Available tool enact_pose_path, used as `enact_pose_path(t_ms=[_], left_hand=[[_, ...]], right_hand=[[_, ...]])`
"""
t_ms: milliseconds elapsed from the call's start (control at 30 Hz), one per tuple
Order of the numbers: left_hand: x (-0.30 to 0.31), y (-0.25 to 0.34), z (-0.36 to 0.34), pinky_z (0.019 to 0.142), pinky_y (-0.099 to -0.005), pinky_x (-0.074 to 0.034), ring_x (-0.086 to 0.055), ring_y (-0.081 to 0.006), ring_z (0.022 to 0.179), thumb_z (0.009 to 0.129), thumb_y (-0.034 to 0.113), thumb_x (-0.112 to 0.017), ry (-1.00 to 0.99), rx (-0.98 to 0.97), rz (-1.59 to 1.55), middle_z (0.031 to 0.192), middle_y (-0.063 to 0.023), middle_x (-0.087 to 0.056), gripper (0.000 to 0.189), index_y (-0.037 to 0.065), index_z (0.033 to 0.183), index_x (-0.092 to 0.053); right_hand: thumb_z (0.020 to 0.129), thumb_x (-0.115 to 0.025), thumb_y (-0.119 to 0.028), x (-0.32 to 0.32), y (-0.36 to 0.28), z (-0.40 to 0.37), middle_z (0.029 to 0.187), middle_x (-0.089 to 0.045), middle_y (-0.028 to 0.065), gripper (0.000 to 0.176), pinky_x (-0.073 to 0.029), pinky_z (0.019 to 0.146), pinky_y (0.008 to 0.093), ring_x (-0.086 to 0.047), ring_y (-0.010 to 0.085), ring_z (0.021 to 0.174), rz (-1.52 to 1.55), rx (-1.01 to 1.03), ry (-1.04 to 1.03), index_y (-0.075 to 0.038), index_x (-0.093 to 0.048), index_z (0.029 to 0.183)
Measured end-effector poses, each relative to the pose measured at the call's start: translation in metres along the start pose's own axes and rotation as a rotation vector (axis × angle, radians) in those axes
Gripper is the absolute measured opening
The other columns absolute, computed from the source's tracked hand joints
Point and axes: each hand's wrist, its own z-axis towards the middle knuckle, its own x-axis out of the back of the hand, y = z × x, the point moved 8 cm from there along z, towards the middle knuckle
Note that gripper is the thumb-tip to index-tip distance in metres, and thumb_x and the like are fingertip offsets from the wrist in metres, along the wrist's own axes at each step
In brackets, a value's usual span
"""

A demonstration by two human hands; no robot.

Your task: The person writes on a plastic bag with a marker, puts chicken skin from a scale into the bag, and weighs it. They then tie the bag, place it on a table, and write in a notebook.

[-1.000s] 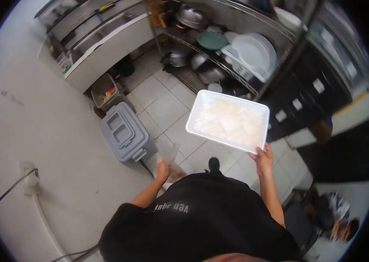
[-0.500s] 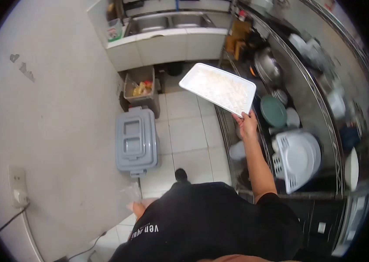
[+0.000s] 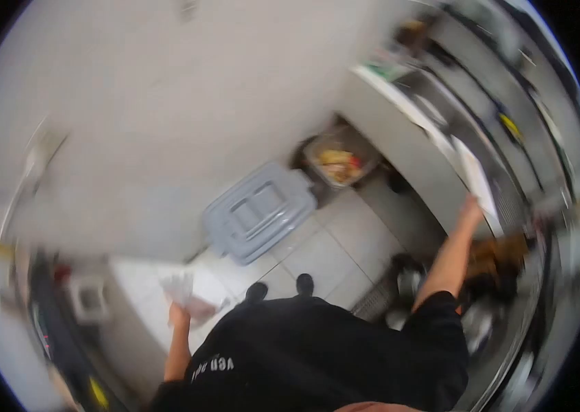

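My right hand (image 3: 470, 208) grips the end of a white tray (image 3: 477, 180), now seen nearly edge-on at the front of the sink counter. Its far end overlaps the counter edge in this view. Low at the left, my left hand (image 3: 179, 316) is closed on a clear plastic bag (image 3: 179, 283). Something pinkish shows in or beside the bag, blurred by motion.
A grey lidded bin (image 3: 259, 213) stands on the tiled floor by the wall. Beyond it, an open bin (image 3: 314, 154) holds yellow and red scraps. The sink (image 3: 431, 99) is at upper right. Metal bowls (image 3: 477, 326) sit on the shelf at lower right.
My view has turned, so the bins and sink have shifted right. The tray has gone from lying flat over the floor to tilted at the sink counter. The bag in my left hand shows more fully.
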Motion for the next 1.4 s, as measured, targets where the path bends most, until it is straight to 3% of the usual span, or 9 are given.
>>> enact_pose_path(t_ms=[133, 267, 333, 500, 600, 767, 867, 1067, 1400], left_hand=[[-0.02, -0.061, -0.104, 0.084, -0.0469, -0.046, -0.057, -0.0396, 0.098, 0.076, 0.01, -0.057, 0.417, 0.041, 0.159, 0.108, -0.0251, -0.058, 0.038, -0.002, 0.112, -0.053], [0.008, 0.009, -0.183, 0.075, -0.053, -0.046, -0.059, -0.0466, 0.086, 0.075, 0.006, -0.05, 0.444, 0.45, -0.031, 0.087, -0.0296, -0.061, 0.027, -0.003, 0.099, -0.056], [0.003, 0.007, -0.202, 0.074, -0.0531, -0.046, -0.059, -0.0469, 0.085, 0.075, 0.007, -0.05, 0.566, 0.475, -0.114, 0.085, -0.0287, -0.062, 0.026, -0.001, 0.099, -0.056], [0.004, 0.024, -0.282, 0.072, -0.0516, -0.047, -0.061, -0.0441, 0.085, 0.076, 0.01, -0.053, 0.661, 0.545, -0.195, 0.083, -0.0253, -0.063, 0.027, 0.005, 0.101, -0.058], [0.016, 0.008, -0.286, 0.067, -0.0507, -0.048, -0.063, -0.0408, 0.079, 0.076, 0.011, -0.056, 0.624, 0.423, -0.145, 0.077, -0.0219, -0.063, 0.025, 0.004, 0.1, -0.056], [0.073, -0.053, -0.295, 0.065, -0.049, -0.049, -0.062, -0.0421, 0.077, 0.075, 0.006, -0.056, 0.919, 0.294, -0.264, 0.08, -0.0215, -0.063, 0.023, 0.001, 0.097, -0.054], [0.091, -0.103, -0.303, 0.067, -0.047, -0.05, -0.062, -0.0408, 0.082, 0.074, 0.01, -0.061, 1.034, 0.232, -0.402, 0.086, -0.0193, -0.065, 0.024, 0.003, 0.096, -0.057], [0.148, -0.174, -0.3, 0.068, -0.045, -0.05, -0.063, -0.038, 0.084, 0.073, 0.021, -0.068, 1.043, 0.273, -0.544, 0.09, -0.0153, -0.066, 0.025, 0.009, 0.095, -0.062], [0.274, -0.25, -0.208, 0.067, -0.0526, -0.049, -0.063, -0.0403, 0.082, 0.078, 0.029, -0.063, 1.123, 0.27, -0.356, 0.094, -0.0208, -0.063, 0.039, 0.007, 0.109, -0.054]], right_hand=[[0.079, -0.068, -0.05, -0.113, 0.1, 0.059, 0.131, -0.046, 0.0288, 0.09, -0.033, 0.105, 0.0454, -0.048, 0.0356, 0.121, -0.56, -0.233, -0.338, 0.012, -0.034, 0.135], [0.088, -0.063, -0.029, -0.262, 0.191, -0.267, 0.12, -0.058, 0.0147, 0.043, -0.045, 0.092, 0.0368, -0.059, 0.0249, 0.1, -0.78, 0.277, -1.992, 0.0, -0.058, 0.119], [0.085, -0.064, -0.036, -0.233, 0.266, -0.481, 0.113, -0.062, 0.0128, 0.046, -0.042, 0.093, 0.0382, -0.056, 0.0241, 0.106, -0.972, 0.357, -2.088, -0.006, -0.059, 0.119], [0.066, -0.07, -0.067, -0.052, 0.025, -0.888, 0.143, -0.03, 0.0301, 0.113, -0.023, 0.112, 0.0426, -0.025, 0.041, 0.137, 0.058, 0.445, -3.109, 0.01, -0.03, 0.138], [0.078, -0.067, -0.056, 0.003, -0.031, -0.985, 0.14, -0.036, 0.0283, 0.089, -0.025, 0.11, 0.0431, -0.032, 0.0428, 0.131, 0.34, 0.654, -3.083, 0.006, -0.037, 0.136], [0.096, -0.049, -0.015, 0.055, -0.088, -1.083, 0.112, -0.063, 0.0086, 0.031, -0.042, 0.093, 0.0293, -0.056, 0.016, 0.101, 0.178, -0.836, -3.121, -0.001, -0.056, 0.122], [0.096, -0.04, -0.006, 0.08, -0.099, -1.123, 0.114, -0.062, 0.0081, 0.029, -0.042, 0.093, 0.0289, -0.055, 0.0141, 0.101, 0.33, -0.103, -3.187, -0.001, -0.059, 0.118], [0.095, -0.035, -0.004, 0.086, -0.176, -1.205, 0.123, -0.059, 0.0175, 0.027, -0.039, 0.095, 0.0295, -0.054, 0.0162, 0.103, 0.396, -0.748, -3.157, -0.002, -0.054, 0.115], [0.093, -0.051, -0.009, 0.038, -0.222, -1.366, 0.121, -0.059, 0.0204, 0.014, -0.041, 0.096, 0.033, -0.057, 0.0244, 0.11, 0.439, -0.442, -3.223, 0.001, -0.057, 0.099]])
